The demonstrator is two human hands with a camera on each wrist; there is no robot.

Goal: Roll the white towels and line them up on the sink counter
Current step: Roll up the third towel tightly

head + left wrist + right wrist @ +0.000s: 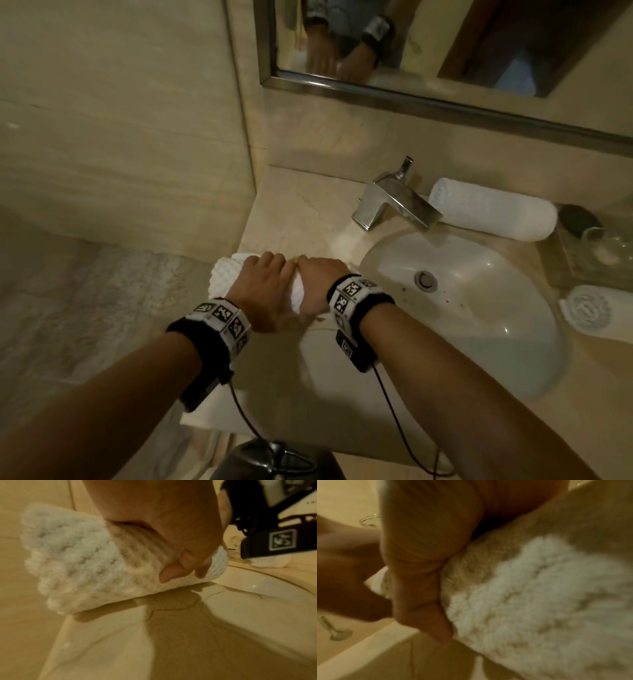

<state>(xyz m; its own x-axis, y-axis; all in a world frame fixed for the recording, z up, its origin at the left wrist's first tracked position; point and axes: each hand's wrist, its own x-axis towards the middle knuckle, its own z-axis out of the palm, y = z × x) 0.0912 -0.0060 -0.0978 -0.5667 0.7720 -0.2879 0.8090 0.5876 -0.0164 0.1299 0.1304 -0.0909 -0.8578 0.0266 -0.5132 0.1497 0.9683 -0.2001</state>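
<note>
A rolled white towel (pixel 226 274) lies on the beige marble counter (pixel 291 212), left of the sink basin (pixel 513 342). Both hands sit on it side by side. My left hand (pixel 263 284) covers its middle with fingers curled over the far side. In the left wrist view the left hand (pixel 163 520) has its thumb against the near face of the towel (pixel 77 561). My right hand (pixel 318 277) grips the end nearest the basin. The right wrist view shows the right hand (pixel 428 547) with its thumb pressed into the towel (pixel 530 601). The fingertips are hidden behind the roll.
A second rolled towel (pixel 493 209) lies behind the basin, right of the chrome faucet (pixel 394 202). A third roll (pixel 592 311) rests on the counter's right side, below a glass tray (pixel 589 270) holding small items. A mirror (pixel 445 51) hangs above; the tiled floor is left.
</note>
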